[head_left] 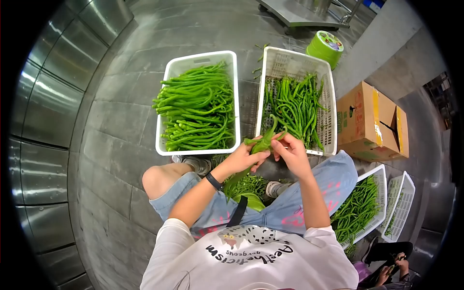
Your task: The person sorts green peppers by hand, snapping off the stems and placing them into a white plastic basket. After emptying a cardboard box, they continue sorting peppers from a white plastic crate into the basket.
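My left hand (246, 158) is closed round a small bunch of long green chili peppers (235, 183), whose lower ends hang below it toward my lap. Close beside it, my right hand (292, 153) pinches at the curled upper end of a pepper from the bunch. Beyond my hands on the left stands a white tub (160, 126), heaped with green peppers (195, 111) lying mostly sideways. To its right, a white slotted basket (330, 116) holds thinner-looking green peppers (292, 104), lying mostly lengthwise. Small green pieces (251, 185) are piled between my legs.
A cardboard box (360, 123) and a green round stool (325, 49) stand at the right. Further baskets, one a white basket (382, 186) with peppers, sit beside my right knee. Another person's hands (394, 270) show lower right. Metal panels (46, 106) line the left.
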A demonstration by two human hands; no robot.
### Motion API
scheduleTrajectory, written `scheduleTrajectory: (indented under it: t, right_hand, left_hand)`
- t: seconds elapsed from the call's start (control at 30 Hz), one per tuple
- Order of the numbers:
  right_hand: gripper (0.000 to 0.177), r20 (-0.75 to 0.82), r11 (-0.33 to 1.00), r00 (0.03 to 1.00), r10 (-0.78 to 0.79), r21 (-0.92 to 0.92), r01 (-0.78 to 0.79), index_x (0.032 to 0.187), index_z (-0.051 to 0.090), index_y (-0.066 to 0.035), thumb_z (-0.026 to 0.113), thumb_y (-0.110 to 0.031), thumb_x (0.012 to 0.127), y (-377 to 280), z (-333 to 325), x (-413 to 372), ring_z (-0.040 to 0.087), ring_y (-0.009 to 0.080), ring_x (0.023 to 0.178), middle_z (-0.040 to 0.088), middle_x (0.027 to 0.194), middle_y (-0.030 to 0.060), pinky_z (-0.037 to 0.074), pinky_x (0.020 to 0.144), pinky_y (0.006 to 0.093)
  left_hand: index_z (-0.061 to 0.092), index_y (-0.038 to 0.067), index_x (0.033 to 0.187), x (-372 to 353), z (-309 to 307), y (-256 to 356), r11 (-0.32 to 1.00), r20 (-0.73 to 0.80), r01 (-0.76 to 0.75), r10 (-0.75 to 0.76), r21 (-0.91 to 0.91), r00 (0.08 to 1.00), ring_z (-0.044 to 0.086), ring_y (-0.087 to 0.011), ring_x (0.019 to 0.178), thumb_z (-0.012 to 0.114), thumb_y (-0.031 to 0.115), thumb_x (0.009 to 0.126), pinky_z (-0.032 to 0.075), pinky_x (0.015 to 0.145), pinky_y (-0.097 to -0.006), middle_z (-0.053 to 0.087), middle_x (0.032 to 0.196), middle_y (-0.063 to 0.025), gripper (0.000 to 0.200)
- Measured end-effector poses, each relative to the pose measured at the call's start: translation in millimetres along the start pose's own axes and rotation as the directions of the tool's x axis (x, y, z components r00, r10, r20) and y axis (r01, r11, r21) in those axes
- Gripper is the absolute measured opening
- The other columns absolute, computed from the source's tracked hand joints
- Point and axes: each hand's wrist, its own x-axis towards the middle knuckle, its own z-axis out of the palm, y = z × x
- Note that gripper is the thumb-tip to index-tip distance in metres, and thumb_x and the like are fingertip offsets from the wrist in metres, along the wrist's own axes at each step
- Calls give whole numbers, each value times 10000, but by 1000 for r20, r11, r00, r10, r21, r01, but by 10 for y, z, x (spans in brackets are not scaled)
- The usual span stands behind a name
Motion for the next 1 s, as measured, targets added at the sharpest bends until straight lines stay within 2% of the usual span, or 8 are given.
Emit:
scheduleTrajectory:
  t: [0.13, 0.23, 0.4, 0.53, 0.63, 0.9, 0.93, 1.0]
  right_hand:
    - [191, -15, 961, 981, 193, 205, -186, 878, 562, -20, 563, -207, 919, 132, 33, -42, 472, 85, 540, 532, 659, 10, 390, 500, 215]
    - [190, 216, 743, 939, 268, 574, -344, 864, 558, -25, 547, -205, 925, 233, -36, -30, 488, 119, 532, 530, 647, 28, 397, 500, 224]
    - [93, 105, 878, 979, 176, 432, -205, 959, 543, -29, 524, -100, 901, 80, 125, -38, 503, 121, 718, 547, 886, 36, 433, 654, 261]
    - [327, 199, 997, 980, -26, 82, 9, 1169, 517, -29, 526, 0, 843, 23, 76, 30, 488, 76, 837, 549, 1025, 11, 408, 719, 221]
    - [219, 304, 974, 946, -115, -152, 167, 1052, 601, -7, 574, -11, 835, 26, 87, 37, 507, 81, 791, 578, 955, 36, 427, 707, 225]
    - [98, -234, 940, 943, -238, 190, 284, 917, 603, 11, 565, -75, 887, 56, -64, 67, 410, 30, 591, 486, 727, -17, 304, 530, 181]
    - [139, -203, 940, 957, -206, 233, 251, 972, 601, 8, 597, -76, 861, 29, -125, 58, 437, 46, 646, 490, 764, -16, 333, 577, 184]
    - [177, -76, 971, 968, -239, -13, 239, 999, 601, 2, 620, -72, 839, -84, -42, 46, 451, 60, 700, 493, 797, -13, 352, 625, 189]
  left_hand:
    - [465, 44, 1132, -77, -40, -59, 998, 50, 67, -66, -15, 997, 446, -91, 477, 539, 156, 910, 405, 473, -239, 491, 652, -18, 260]
    - [481, 44, 1096, -150, -35, -85, 998, 76, 36, -32, -55, 997, 446, -90, 479, 545, 164, 907, 402, 471, -241, 494, 653, -17, 233]
    - [497, 46, 1064, -212, -151, -161, 997, 75, 29, -24, -65, 997, 451, -94, 488, 571, 168, 892, 401, 472, -246, 496, 652, -17, 224]
    - [517, 36, 1095, -220, -138, -167, 998, 75, 57, -55, -28, 996, 453, -72, 486, 599, 179, 885, 388, 463, -226, 501, 647, -2, 267]
    - [531, 34, 1077, -232, -113, -156, 997, 90, 68, -64, -35, 994, 456, -63, 490, 613, 187, 880, 384, 461, -218, 502, 649, 8, 262]
    - [501, 22, 1061, -245, -155, -145, 996, 93, 35, -28, -80, 995, 458, -79, 495, 615, 149, 873, 404, 484, -230, 508, 678, -14, 253]
    - [500, 30, 1078, -251, -176, -133, 997, 80, 36, -31, -63, 996, 460, -75, 505, 611, 158, 879, 403, 485, -228, 500, 681, -9, 261]
    - [501, 36, 1089, -254, -192, -130, 998, 103, 43, -37, -53, 994, 460, -74, 510, 605, 158, 882, 402, 485, -225, 496, 684, -6, 262]
